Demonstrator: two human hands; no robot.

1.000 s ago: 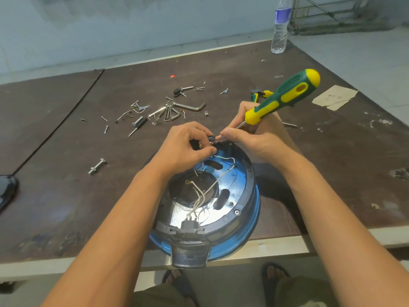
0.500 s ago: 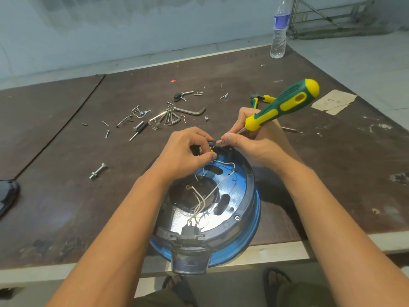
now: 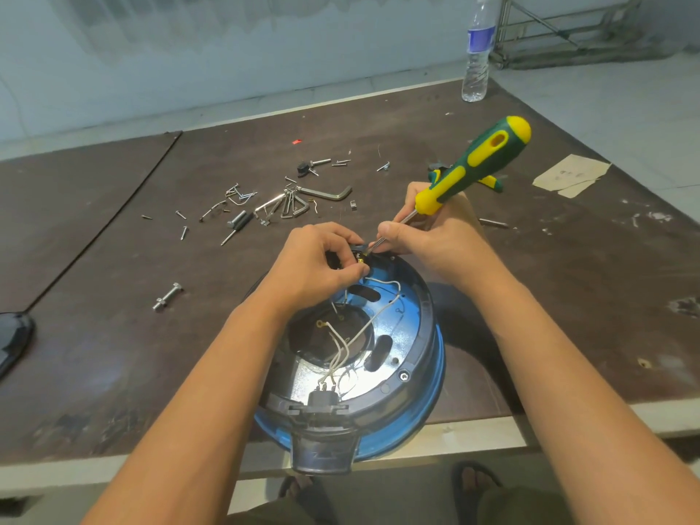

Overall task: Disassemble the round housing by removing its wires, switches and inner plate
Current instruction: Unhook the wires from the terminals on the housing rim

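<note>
Left grip (image 3: 314,267) pinches small black part (image 3: 358,247) at far rim of round housing (image 3: 435,392), a glossy blue shell at scuffed surface's (image 3: 113,335) near edge. Right grip (image 3: 432,236) holds screwdriver (image 3: 473,164) by its steel shaft. Thin white wires (image 3: 356,335) loop over shiny plate (image 3: 407,327).

Blue round housing (image 3: 424,395) open-side up, white wires (image 3: 356,335) inside

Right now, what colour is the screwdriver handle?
The screwdriver handle is dark green with yellow patches; the head view shows it best.
</note>
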